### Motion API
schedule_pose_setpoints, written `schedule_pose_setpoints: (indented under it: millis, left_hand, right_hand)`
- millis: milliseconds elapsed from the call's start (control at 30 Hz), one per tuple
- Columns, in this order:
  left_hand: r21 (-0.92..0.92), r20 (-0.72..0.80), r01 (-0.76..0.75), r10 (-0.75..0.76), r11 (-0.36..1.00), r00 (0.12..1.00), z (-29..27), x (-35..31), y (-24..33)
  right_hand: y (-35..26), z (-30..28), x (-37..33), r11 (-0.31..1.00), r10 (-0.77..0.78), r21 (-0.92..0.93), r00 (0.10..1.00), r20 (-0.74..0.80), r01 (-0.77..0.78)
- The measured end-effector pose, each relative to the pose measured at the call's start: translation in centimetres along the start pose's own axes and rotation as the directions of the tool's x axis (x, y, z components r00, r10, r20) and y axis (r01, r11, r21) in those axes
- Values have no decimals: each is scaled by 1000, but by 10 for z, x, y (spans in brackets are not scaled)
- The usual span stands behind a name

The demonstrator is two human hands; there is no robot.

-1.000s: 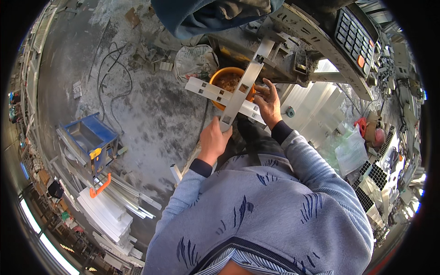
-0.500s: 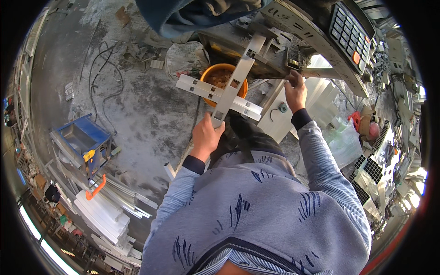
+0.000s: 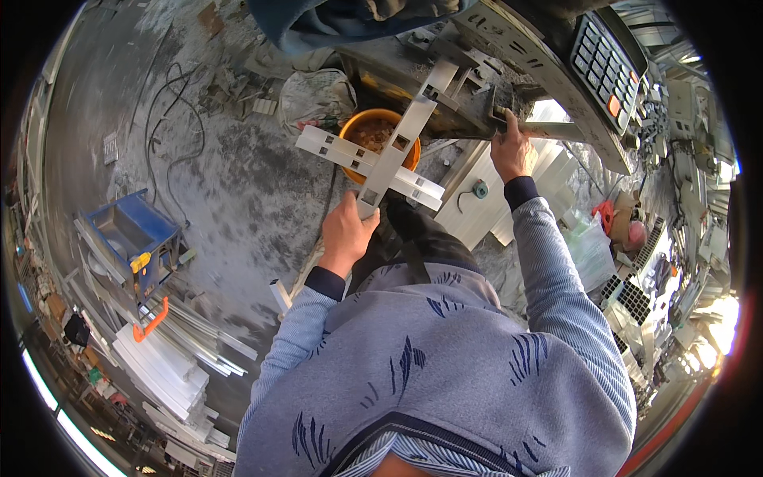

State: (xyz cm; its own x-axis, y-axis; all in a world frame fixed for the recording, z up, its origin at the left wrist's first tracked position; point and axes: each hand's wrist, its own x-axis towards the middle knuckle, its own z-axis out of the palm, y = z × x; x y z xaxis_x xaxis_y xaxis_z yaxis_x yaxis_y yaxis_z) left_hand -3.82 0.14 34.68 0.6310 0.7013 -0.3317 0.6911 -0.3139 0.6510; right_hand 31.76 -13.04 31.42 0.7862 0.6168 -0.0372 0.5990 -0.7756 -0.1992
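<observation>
My left hand (image 3: 347,234) is closed round the near end of a silvery metal profile (image 3: 393,159) with square holes along it. The far end of that profile reaches up to the machine bench (image 3: 469,87). Crosswise beneath it lies a second holed strip, perhaps a pair of profiles (image 3: 327,149). Both pass over an orange bucket (image 3: 370,114) with brownish bits inside. At the bench's near edge, my right hand (image 3: 513,153) has its fingers curled by a dark metal part; what it grips, if anything, I cannot make out.
A calculator (image 3: 608,67) rests on the marked board (image 3: 517,52) at upper right. Left stands a blue metal stand (image 3: 131,226) beside stacked pale bars (image 3: 163,366). A black cable (image 3: 149,151) lies on the floor. Dark blue cloth (image 3: 318,28) hangs at the top.
The view has shifted slightly, so most things sit a little further left. My left hand still holds the profile, and my right hand stays at the bench edge.
</observation>
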Motion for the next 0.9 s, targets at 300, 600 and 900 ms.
schedule_pose_setpoints:
  millis: [300,600,900]
  left_hand:
    - [43,-45,-45,47,998,998,3,0,-4]
    - [29,-74,-59,61,998,995,9,1,-8]
    - [75,-31,-10,12,997,999,11,0,-10]
  right_hand:
    - [-2,-14,10,977,-68,-189,985,159,98]
    - [-68,-4,-21,885,-60,465,985,165,-23]
    - [-136,34,8,86,24,745,749,662,-661]
